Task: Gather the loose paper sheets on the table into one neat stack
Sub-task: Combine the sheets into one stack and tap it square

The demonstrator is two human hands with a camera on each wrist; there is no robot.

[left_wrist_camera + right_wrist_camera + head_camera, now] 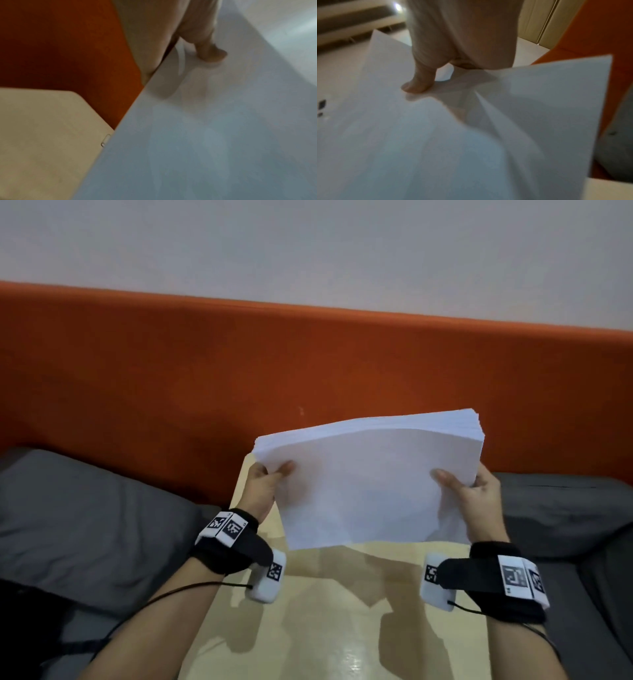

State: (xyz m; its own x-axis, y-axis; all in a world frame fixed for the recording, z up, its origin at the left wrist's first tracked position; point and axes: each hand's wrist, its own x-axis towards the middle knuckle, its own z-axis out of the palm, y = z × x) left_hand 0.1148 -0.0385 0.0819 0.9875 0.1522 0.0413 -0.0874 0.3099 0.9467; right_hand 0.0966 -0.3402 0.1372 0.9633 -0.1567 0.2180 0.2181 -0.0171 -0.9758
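Both hands held the paper stack [370, 477] above the tabletop [329, 628], left hand [263, 484] and right hand [472, 491] pinching opposite edges, thumbs on top. Loosening those fingers slightly and tapping the lower edge down should square it.

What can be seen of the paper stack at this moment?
The paper stack is a thick bundle of plain white sheets, held in the air above the pale wooden table, tilted with its far edge raised. The sheet edges at the far right corner look slightly fanned, not flush. The left hand grips its left side and the right hand its right side, thumbs on top. In the right wrist view the top sheet buckles beside the thumb.
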